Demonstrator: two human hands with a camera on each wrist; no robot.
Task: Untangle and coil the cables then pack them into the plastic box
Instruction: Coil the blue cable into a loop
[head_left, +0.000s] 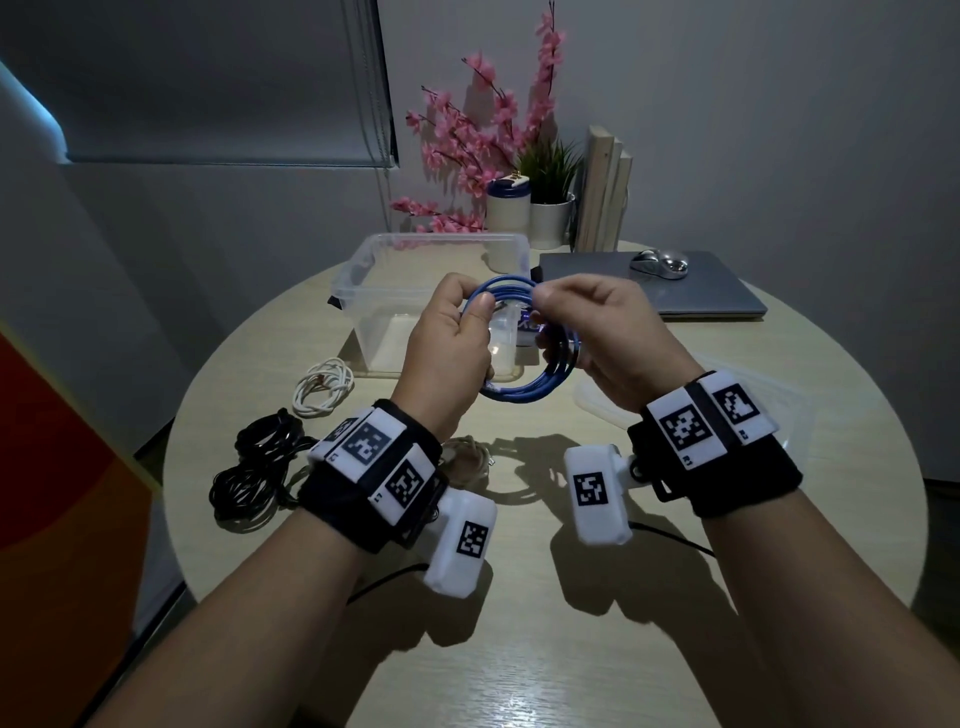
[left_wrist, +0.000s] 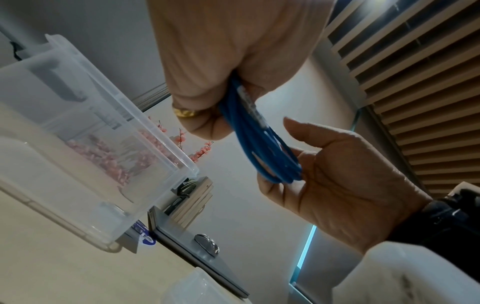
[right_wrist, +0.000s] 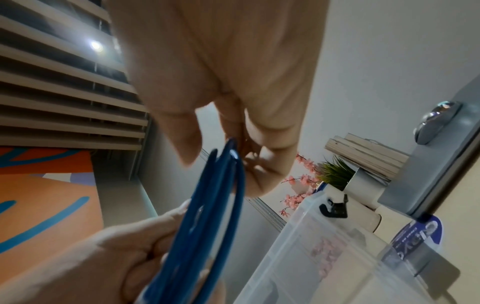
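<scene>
The blue cable (head_left: 524, 338), coiled, hung above the table (head_left: 519, 597) before the box (head_left: 363, 270), gripped by left hand (head_left: 452, 343) and right hand (head_left: 602, 332). It looked light and springy; hold across all loops.

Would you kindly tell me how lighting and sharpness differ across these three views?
Head view: dim, corners dark, hard shadows of the arms on the table, blue cable sharp. Left wrist view: brighter, left hand soft up close. Right wrist view: cable and right hand blurred, lamp glare on the blinds.
</scene>
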